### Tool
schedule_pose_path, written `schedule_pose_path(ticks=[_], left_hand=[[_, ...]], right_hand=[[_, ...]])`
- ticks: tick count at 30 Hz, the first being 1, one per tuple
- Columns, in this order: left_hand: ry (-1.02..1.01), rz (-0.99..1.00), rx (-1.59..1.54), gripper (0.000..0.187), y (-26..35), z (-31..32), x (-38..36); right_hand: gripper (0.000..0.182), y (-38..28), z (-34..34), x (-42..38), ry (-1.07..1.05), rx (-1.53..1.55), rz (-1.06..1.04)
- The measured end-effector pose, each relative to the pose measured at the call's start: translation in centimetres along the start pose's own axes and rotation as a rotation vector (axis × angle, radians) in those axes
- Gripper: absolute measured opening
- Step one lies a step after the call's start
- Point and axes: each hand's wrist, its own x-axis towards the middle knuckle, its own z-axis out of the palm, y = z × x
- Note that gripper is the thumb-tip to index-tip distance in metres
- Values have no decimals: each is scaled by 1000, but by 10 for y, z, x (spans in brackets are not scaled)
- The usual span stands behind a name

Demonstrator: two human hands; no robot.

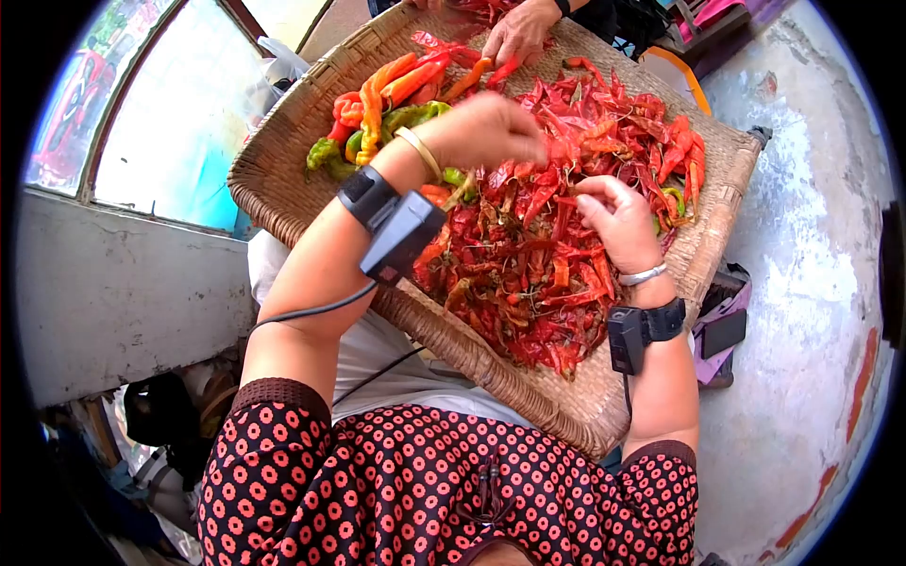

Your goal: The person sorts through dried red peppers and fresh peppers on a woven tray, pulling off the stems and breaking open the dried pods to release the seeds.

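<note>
- Head view: we see our left hand (pixel 486 127) curled over red chillies (pixel 538 274), grip hidden.
- Our right hand (pixel 618 222) pinches one near the basket (pixel 566 401) middle.
- We should pick gently, one by one.

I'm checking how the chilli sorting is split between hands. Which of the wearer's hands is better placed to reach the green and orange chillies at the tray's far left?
Probably the left hand: it hovers right beside the green and orange chillies. The right hand rests over the red chillies, farther away.
</note>
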Motion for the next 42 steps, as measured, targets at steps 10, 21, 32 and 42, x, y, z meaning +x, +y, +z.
schedule_pose_path(ticks=[10,21,32,42], left_hand=[[208,106,182,22,-25,20,9],[-301,55,-287,20,-5,42,0],[576,28,-192,37,-24,-12,15],[-243,2,-130,40,-10,27,0]], right_hand=[[18,20,39,3,-116,-857,-457],[12,-9,11,-2,25,475,95],[21,9,31,-12,-318,-741,-369],[13,-13,16,-5,-269,-370,-82]])
